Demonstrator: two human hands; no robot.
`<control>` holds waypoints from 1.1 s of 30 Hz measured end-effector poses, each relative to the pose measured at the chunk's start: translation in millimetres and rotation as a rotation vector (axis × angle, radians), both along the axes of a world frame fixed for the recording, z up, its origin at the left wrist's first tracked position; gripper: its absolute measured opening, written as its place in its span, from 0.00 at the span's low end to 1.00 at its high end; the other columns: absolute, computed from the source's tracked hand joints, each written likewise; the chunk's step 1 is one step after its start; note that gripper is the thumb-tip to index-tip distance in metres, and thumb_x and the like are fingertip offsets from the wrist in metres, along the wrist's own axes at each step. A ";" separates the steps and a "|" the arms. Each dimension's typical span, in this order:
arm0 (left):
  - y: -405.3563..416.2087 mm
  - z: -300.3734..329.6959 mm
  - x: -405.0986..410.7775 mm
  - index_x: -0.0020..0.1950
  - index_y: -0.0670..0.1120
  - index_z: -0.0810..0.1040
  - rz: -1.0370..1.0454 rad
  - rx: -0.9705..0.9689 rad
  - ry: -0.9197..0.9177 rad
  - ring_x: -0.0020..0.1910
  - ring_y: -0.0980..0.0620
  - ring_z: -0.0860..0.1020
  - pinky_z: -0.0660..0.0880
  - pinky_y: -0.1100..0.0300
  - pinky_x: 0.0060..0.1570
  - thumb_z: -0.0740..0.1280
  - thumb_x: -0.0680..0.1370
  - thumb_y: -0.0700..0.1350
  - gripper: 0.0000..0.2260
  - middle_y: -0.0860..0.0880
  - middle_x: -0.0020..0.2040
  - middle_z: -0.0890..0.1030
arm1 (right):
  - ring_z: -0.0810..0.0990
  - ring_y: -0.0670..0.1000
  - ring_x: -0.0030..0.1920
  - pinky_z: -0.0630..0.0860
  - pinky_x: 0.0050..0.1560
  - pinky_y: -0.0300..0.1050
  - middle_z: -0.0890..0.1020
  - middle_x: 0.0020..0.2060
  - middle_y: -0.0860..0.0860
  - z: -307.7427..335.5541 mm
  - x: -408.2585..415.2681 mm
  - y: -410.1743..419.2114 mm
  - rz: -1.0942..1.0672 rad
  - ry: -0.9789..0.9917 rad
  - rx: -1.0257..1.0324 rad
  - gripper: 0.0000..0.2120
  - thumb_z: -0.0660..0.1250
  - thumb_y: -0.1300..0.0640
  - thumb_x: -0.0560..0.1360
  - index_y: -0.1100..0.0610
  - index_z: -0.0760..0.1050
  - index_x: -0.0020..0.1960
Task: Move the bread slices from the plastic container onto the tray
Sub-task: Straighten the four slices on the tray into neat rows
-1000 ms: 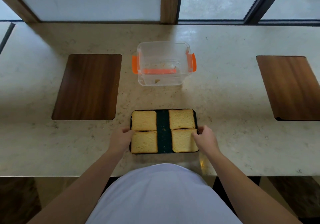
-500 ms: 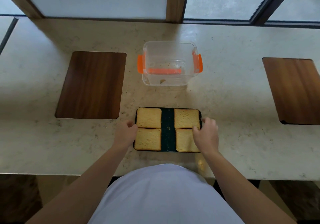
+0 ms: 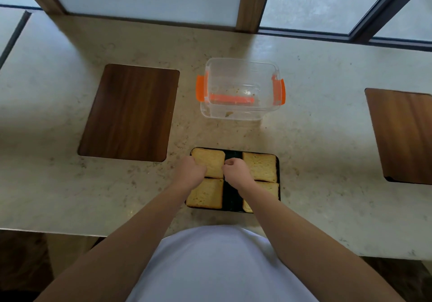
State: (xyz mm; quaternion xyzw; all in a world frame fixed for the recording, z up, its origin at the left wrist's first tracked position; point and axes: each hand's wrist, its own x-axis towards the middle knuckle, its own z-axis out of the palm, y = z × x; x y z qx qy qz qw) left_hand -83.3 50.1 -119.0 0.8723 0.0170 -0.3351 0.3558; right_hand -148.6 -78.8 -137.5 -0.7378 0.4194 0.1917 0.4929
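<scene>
A dark tray (image 3: 232,200) lies near the counter's front edge and holds several toasted bread slices, two on each side of its bare middle strip. My left hand (image 3: 192,171) rests on the left edge of the far-left slice (image 3: 213,164), fingers curled. My right hand (image 3: 236,171) pinches that slice's right edge over the middle strip. My right forearm hides part of the near-right slice (image 3: 270,187). The far-right slice (image 3: 260,166) and near-left slice (image 3: 205,197) lie untouched. Behind the tray stands the clear plastic container (image 3: 233,116) with orange clips, holding only crumbs.
A dark wooden board (image 3: 131,112) is set into the marble counter to the left, another wooden board (image 3: 404,135) at the right edge. Window frames run along the back. The counter's front edge (image 3: 70,231) is close to my body.
Both hands left the tray's outer sides and moved inward and forward onto the far-left slice. The view has tilted slightly.
</scene>
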 end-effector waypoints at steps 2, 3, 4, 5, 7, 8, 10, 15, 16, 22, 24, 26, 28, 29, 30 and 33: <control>-2.3 0.3 -0.1 0.32 0.49 0.59 0.001 0.029 -0.003 0.27 0.57 0.60 0.57 0.63 0.25 0.65 0.72 0.36 0.18 0.53 0.31 0.61 | 0.77 0.48 0.43 0.72 0.42 0.42 0.79 0.52 0.51 -1.3 0.5 0.8 -0.002 -0.001 -0.008 0.22 0.59 0.59 0.80 0.60 0.69 0.74; -3.9 0.7 0.0 0.32 0.51 0.57 0.004 0.035 0.000 0.28 0.58 0.59 0.56 0.63 0.26 0.65 0.73 0.37 0.19 0.54 0.32 0.60 | 0.75 0.46 0.41 0.71 0.40 0.42 0.78 0.50 0.51 -2.0 1.0 0.5 -0.005 -0.004 -0.012 0.21 0.59 0.59 0.80 0.60 0.70 0.73; -5.1 0.5 0.2 0.32 0.52 0.56 0.011 0.033 0.005 0.28 0.59 0.58 0.56 0.64 0.27 0.65 0.74 0.36 0.21 0.55 0.32 0.59 | 0.75 0.46 0.40 0.71 0.38 0.42 0.78 0.48 0.51 -3.4 1.3 0.8 -0.007 -0.010 -0.012 0.20 0.60 0.59 0.80 0.59 0.71 0.72; -6.6 -0.4 0.2 0.31 0.52 0.56 0.018 0.028 0.014 0.28 0.59 0.58 0.56 0.64 0.28 0.65 0.74 0.36 0.21 0.55 0.32 0.59 | 0.75 0.48 0.39 0.69 0.37 0.41 0.79 0.44 0.51 -4.9 1.4 0.9 -0.006 -0.012 -0.013 0.18 0.60 0.59 0.79 0.58 0.74 0.68; -8.8 -1.3 1.7 0.30 0.50 0.59 0.017 0.030 0.024 0.28 0.57 0.63 0.60 0.61 0.27 0.65 0.73 0.36 0.19 0.52 0.31 0.64 | 0.74 0.53 0.36 0.67 0.36 0.42 0.76 0.35 0.54 -7.4 0.7 0.7 -0.023 -0.013 -0.024 0.13 0.60 0.59 0.78 0.61 0.80 0.56; -9.0 -1.0 2.5 0.30 0.49 0.61 0.018 0.026 0.028 0.29 0.55 0.66 0.61 0.59 0.27 0.65 0.73 0.37 0.17 0.51 0.31 0.66 | 0.74 0.56 0.35 0.67 0.36 0.43 0.76 0.34 0.57 -8.5 0.9 1.1 -0.045 -0.016 -0.022 0.15 0.60 0.59 0.77 0.66 0.80 0.55; -8.9 0.5 4.0 0.30 0.48 0.63 0.034 -0.001 0.043 0.29 0.52 0.68 0.62 0.58 0.28 0.66 0.71 0.37 0.15 0.49 0.30 0.68 | 0.80 0.58 0.39 0.69 0.37 0.44 0.82 0.40 0.62 -7.9 1.4 2.0 -0.062 -0.014 -0.019 0.17 0.60 0.57 0.78 0.68 0.78 0.59; -12.0 1.5 8.1 0.31 0.46 0.65 0.087 -0.039 0.075 0.28 0.52 0.67 0.61 0.58 0.29 0.69 0.68 0.37 0.13 0.50 0.29 0.66 | 0.76 0.43 0.42 0.69 0.37 0.40 0.80 0.45 0.49 -10.4 2.5 0.1 -0.063 0.004 -0.028 0.18 0.62 0.54 0.78 0.59 0.76 0.66; -12.8 0.8 8.3 0.32 0.46 0.65 0.091 -0.044 0.082 0.29 0.52 0.67 0.61 0.57 0.29 0.69 0.69 0.38 0.13 0.50 0.30 0.66 | 0.77 0.44 0.43 0.69 0.37 0.40 0.82 0.46 0.51 -9.9 1.8 -0.5 -0.061 0.004 -0.029 0.18 0.62 0.54 0.78 0.59 0.76 0.65; -19.2 -4.0 2.3 0.50 0.40 0.74 0.067 -0.029 0.124 0.42 0.48 0.74 0.67 0.56 0.35 0.68 0.71 0.43 0.11 0.46 0.43 0.74 | 0.81 0.54 0.42 0.73 0.38 0.44 0.83 0.42 0.56 -4.3 -0.9 -10.9 -0.032 0.033 -0.042 0.18 0.61 0.53 0.76 0.59 0.77 0.63; -21.7 -4.8 1.1 0.57 0.39 0.73 0.049 0.010 0.119 0.50 0.45 0.76 0.71 0.54 0.43 0.68 0.72 0.44 0.16 0.44 0.51 0.76 | 0.80 0.52 0.47 0.75 0.40 0.45 0.82 0.46 0.52 -3.4 -0.8 -13.7 -0.017 0.042 -0.040 0.21 0.61 0.52 0.76 0.58 0.75 0.67; -22.2 -5.9 0.6 0.59 0.38 0.73 0.047 0.024 0.108 0.55 0.43 0.76 0.71 0.54 0.46 0.69 0.72 0.45 0.19 0.42 0.56 0.76 | 0.80 0.52 0.48 0.76 0.42 0.45 0.82 0.48 0.52 -2.7 -0.6 -15.0 -0.003 0.046 -0.045 0.22 0.62 0.50 0.76 0.57 0.74 0.67; -21.2 -6.1 0.6 0.61 0.38 0.73 0.041 0.027 0.099 0.56 0.43 0.75 0.71 0.53 0.48 0.69 0.71 0.45 0.20 0.41 0.57 0.76 | 0.80 0.51 0.45 0.75 0.39 0.45 0.82 0.45 0.50 -2.9 -0.4 -15.3 0.004 0.048 -0.052 0.21 0.62 0.50 0.76 0.57 0.75 0.66; -20.0 -6.5 0.6 0.60 0.37 0.74 0.036 0.022 0.099 0.55 0.41 0.76 0.72 0.52 0.48 0.69 0.71 0.44 0.20 0.40 0.55 0.77 | 0.80 0.51 0.43 0.76 0.39 0.46 0.82 0.42 0.50 -3.2 -0.4 -15.4 0.009 0.051 -0.060 0.20 0.62 0.50 0.76 0.57 0.75 0.65; -18.2 -6.2 0.0 0.57 0.36 0.75 0.033 0.013 0.091 0.53 0.40 0.77 0.72 0.51 0.46 0.69 0.70 0.44 0.19 0.38 0.52 0.77 | 0.80 0.51 0.42 0.76 0.39 0.47 0.82 0.42 0.51 -2.1 -0.4 -15.3 0.013 0.058 -0.066 0.19 0.62 0.50 0.76 0.57 0.75 0.65; -8.8 -5.6 -6.5 0.59 0.40 0.75 0.041 -0.036 0.077 0.38 0.55 0.73 0.68 0.60 0.34 0.68 0.71 0.44 0.18 0.51 0.42 0.72 | 0.77 0.49 0.48 0.74 0.42 0.44 0.80 0.59 0.54 1.6 -1.9 -12.5 0.031 0.055 -0.073 0.26 0.62 0.51 0.77 0.58 0.68 0.74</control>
